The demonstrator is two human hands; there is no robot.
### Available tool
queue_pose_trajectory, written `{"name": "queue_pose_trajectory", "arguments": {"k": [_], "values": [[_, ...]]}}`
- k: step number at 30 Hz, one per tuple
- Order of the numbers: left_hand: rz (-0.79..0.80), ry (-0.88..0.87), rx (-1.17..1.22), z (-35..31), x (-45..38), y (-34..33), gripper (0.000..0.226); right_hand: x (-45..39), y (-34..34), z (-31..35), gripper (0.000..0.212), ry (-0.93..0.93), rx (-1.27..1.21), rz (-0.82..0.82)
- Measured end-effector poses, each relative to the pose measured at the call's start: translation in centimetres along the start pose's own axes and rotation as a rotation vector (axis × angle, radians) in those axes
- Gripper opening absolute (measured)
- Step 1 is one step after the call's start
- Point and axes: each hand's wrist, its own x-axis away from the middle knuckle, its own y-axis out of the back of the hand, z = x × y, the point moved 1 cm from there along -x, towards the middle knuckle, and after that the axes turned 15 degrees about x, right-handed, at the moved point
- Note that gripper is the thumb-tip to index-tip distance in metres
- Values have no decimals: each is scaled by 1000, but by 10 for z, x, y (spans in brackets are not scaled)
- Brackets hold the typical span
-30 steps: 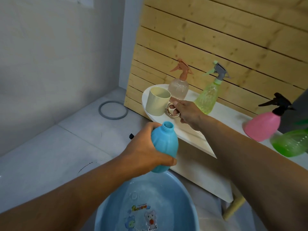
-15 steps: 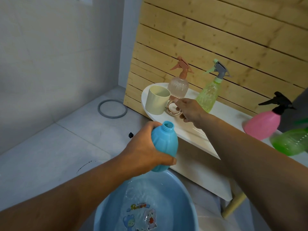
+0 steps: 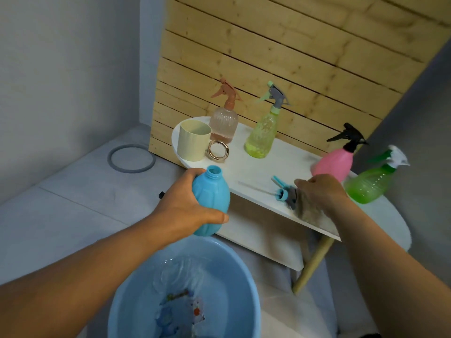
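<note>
Two hands busy at a low white table. Nearest, at the bottom edge: a blue basin (image 3: 227,272) on the floor, water in it, a cartoon print on its bottom. Just above its far rim, the left hand (image 3: 185,208), wrapped round the belly of a blue bottle (image 3: 212,191) — fingers behind, thumb across the front, a full grip. Bottle upright, neck bare and open, no cap on, held in the air in front of the table's near edge.

To the right and a little farther, the right hand (image 3: 319,191), palm down over the near edge of the table (image 3: 253,167), fingers curled, tips at the grey end of a blue-and-grey spray head (image 3: 284,192). Cannot tell whether pinching it or only touching. Spray head lying on its side on the table top, thin tube pointing left, apart from the bottle. Under the same hand, a beige cloth (image 3: 312,213) reaching to the table's edge.

Farther back on the table, left to right: a cream cup (image 3: 192,141), a gold ring (image 3: 218,151) standing on edge just beside it, a peach spray bottle (image 3: 224,125) behind both, a yellow-green spray bottle (image 3: 262,135), a pink spray bottle (image 3: 334,162) with a black head, and a green spray bottle (image 3: 371,184) — tilted, at the right end.

Behind everything, a wooden slat panel (image 3: 268,45); on the floor to the left, a grey ring (image 3: 131,158).
</note>
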Motion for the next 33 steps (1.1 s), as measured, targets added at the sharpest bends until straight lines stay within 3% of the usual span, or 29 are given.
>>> {"name": "queue_pose_trajectory", "arguments": {"k": [5,14,22,33], "values": [[10,-9,-11,0,-1,-15,85,8,-19,-8,52,10,115,53],[30,-10,-44,10,3,-23,86,3,-32,3,67,-49,-47,25],[49,-20,-55,12,3,-18,88,-5,-42,22,43,-56,-105,32],[79,-3,-78,19,7,-13,86,-6,-43,24,53,-39,-144,27]]}}
